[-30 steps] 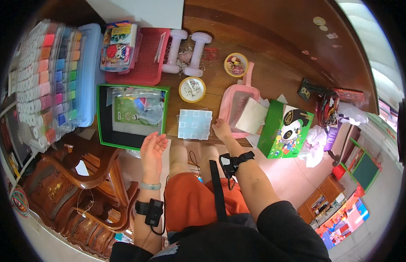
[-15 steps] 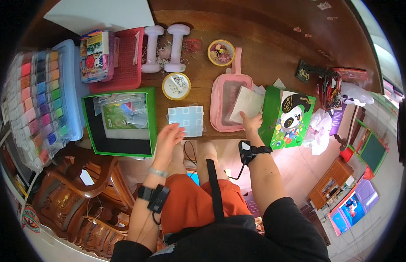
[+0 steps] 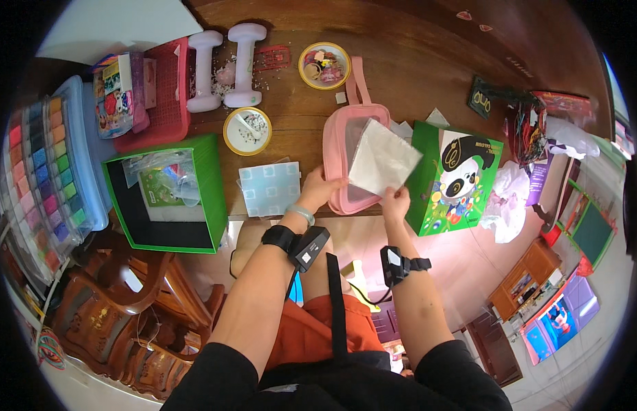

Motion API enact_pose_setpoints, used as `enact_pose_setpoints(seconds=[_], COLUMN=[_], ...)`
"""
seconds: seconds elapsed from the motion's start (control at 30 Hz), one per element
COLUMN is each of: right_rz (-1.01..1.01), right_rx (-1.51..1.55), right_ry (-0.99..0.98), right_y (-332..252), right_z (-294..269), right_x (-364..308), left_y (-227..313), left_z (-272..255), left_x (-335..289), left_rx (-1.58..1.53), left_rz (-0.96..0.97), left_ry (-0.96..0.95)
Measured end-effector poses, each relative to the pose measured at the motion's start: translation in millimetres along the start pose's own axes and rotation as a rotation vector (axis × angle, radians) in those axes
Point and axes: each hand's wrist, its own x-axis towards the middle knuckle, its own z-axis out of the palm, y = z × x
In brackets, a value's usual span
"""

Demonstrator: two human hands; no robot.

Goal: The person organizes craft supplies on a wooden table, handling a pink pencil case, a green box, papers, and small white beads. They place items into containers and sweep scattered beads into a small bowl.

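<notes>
A pink zip pouch (image 3: 336,156) with a clear front lies near the table's front edge, its strap stretching away from me. My left hand (image 3: 321,190) grips the pouch's near left side, fingertips resting over the rim. Between the fingers of my right hand (image 3: 396,203) is the near corner of a flat, whitish packet (image 3: 383,161) in clear plastic. It is tilted above the pouch and hides part of the window. To the left lies a pale blue sheet with white squares (image 3: 269,190), close to my left wrist.
On the left stand an open green box (image 3: 219,198) and a case of coloured beads (image 3: 51,164). Two lilac dumbbells (image 3: 245,65), a bowl of small beads (image 3: 247,145) and a bowl of charms (image 3: 324,49) sit farther back. A green panda box (image 3: 462,181) stands right.
My left hand has moved right, from beside the blue sheet to the pouch's edge. My right hand has raised and turned the packet slightly over the pouch. The view has shifted a little.
</notes>
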Motion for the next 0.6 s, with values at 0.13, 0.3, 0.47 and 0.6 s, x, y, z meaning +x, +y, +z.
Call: enact_pose_setpoints(seconds=[0.13,0.3,0.47,0.6], right_rz=[-0.100,-0.080,0.009,-0.114], right_rx=[0.394,0.512,0.526,0.412], right_ry=[0.130,0.292,-0.274,-0.652], right_y=[-15,-46,-111,-149], right_z=[-39,-98,-113,-84], right_x=[-5,-6,-51,-79], left_y=[12,21,61,90], left_z=[4,-15,-47,-62], left_x=[-13,-46,-105,-142], left_rx=[0.079,-0.241,-0.440,-0.440], left_rz=[0.071,0.153,0.058,0.103], left_ry=[-0.019,-0.190,-0.316,-0.149])
